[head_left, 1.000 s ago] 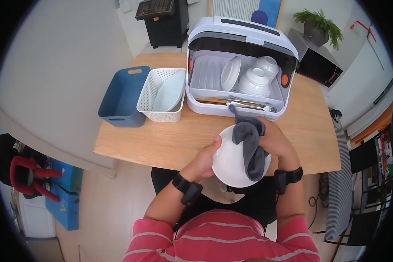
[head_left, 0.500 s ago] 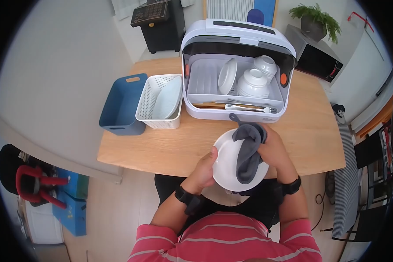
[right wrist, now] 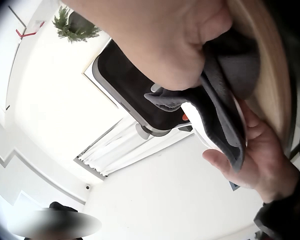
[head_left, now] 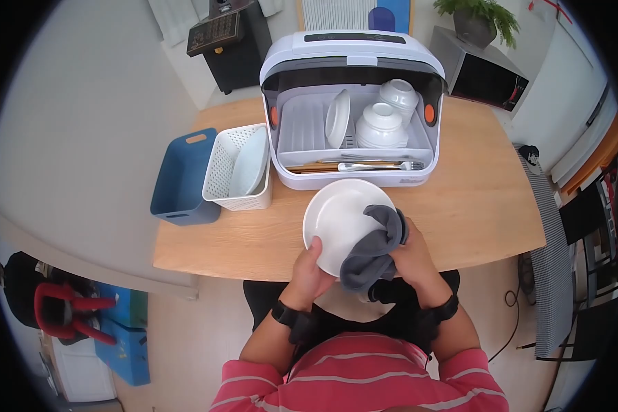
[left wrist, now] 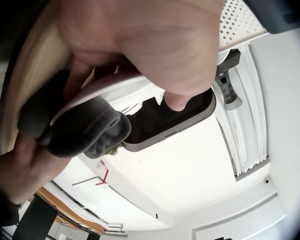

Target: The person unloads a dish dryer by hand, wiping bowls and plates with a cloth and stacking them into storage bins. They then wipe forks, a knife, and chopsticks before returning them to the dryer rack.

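A white plate [head_left: 336, 216] with a raised rim is held in front of the body, over the table's near edge. My left hand [head_left: 312, 271] grips its lower left rim, thumb on the upper face and fingers underneath. On the right side my right hand [head_left: 412, 257] holds a dark grey cloth [head_left: 371, 254], which is folded over the plate's right rim. In the left wrist view the cloth [left wrist: 85, 125] covers both faces of the rim. The right wrist view shows the left hand's thumb [right wrist: 217, 159] near the cloth's lower end.
Behind the plate stands an open dish cabinet [head_left: 353, 182] with white bowls [head_left: 381, 127], an upright plate [head_left: 337, 120], chopsticks and forks. To its left are a white perforated basket [head_left: 216, 165] holding a pale dish, and a blue bin [head_left: 178, 175]. A microwave [head_left: 484, 79] stands at the back right.
The plate has tilted its face more into view and moved up and left. The cloth has slid from the plate's middle to its lower right rim. The head view has shifted slightly.
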### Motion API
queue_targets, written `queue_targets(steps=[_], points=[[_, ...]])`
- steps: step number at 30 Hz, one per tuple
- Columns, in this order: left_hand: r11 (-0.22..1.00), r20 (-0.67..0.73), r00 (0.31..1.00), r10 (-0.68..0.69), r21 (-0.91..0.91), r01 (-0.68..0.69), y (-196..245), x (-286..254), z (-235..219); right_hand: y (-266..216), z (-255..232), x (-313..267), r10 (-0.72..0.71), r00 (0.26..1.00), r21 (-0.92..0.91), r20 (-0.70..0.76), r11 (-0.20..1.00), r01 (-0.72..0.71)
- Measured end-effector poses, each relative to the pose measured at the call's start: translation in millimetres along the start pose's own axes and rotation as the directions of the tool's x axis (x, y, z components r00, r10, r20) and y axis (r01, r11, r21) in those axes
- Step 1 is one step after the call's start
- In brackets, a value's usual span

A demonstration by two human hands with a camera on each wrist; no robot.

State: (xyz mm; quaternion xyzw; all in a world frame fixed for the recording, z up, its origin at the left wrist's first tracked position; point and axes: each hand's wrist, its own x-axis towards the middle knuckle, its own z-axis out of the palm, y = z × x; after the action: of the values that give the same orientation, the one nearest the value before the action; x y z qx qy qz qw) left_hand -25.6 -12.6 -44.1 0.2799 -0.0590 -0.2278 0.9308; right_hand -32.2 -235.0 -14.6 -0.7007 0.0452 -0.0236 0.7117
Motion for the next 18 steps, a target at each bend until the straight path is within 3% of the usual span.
queue_targets(steps=[1, 2, 4, 6, 11, 12, 13, 15, 17, 18], points=[[0.995, 0.05, 0.994, -0.098, -0.012, 0.098, 2, -2, -3, 0, -4, 3, -0.003, 1.0, 0.013, -0.002, 1.0, 0.003], [0.995, 0.052, 0.993, -0.101, 0.002, 0.101, 3, -2, 0, 0, -9, 7, -0.015, 1.0, -0.052, 0.019, 0.999, 0.016], [0.959, -0.041, 0.998, -0.052, 0.277, 0.062, 1, 0, 9, -4, -15, 11, -0.032, 0.999, -0.107, 0.035, 0.994, 0.036], [0.954, -0.106, 0.993, -0.049, 0.289, 0.078, -1, 0, 17, -15, -22, 8, -0.021, 0.999, -0.247, 0.037, 0.969, 0.03], [0.949, -0.22, 0.975, -0.036, 0.299, 0.103, 8, -2, 45, -29, -48, -3, -0.085, 0.996, -0.325, 0.031, 0.942, 0.09], [0.91, -0.232, 0.96, 0.158, 0.412, -0.05, 15, 0, 49, -26, -58, -4, -0.111, 0.994, -0.374, 0.011, 0.921, 0.107], [0.832, -0.215, 0.913, 0.347, 0.52, -0.194, 23, 2, 53, -20, -73, -3, -0.11, 0.994, -0.356, -0.002, 0.929, 0.103], [0.562, -0.165, 0.83, 0.532, 0.803, -0.2, 54, 9, 61, -5, -103, -1, -0.112, 0.965, -0.258, -0.236, 0.965, 0.049], [0.262, 0.03, 0.811, 0.584, 0.939, -0.224, 86, 24, 72, -4, -108, -8, -0.158, 0.957, -0.222, -0.241, 0.969, 0.104], [0.247, 0.038, 0.815, 0.578, 0.944, -0.219, 97, 33, 75, -4, -110, -10, -0.211, 0.947, -0.203, -0.243, 0.966, 0.163]])
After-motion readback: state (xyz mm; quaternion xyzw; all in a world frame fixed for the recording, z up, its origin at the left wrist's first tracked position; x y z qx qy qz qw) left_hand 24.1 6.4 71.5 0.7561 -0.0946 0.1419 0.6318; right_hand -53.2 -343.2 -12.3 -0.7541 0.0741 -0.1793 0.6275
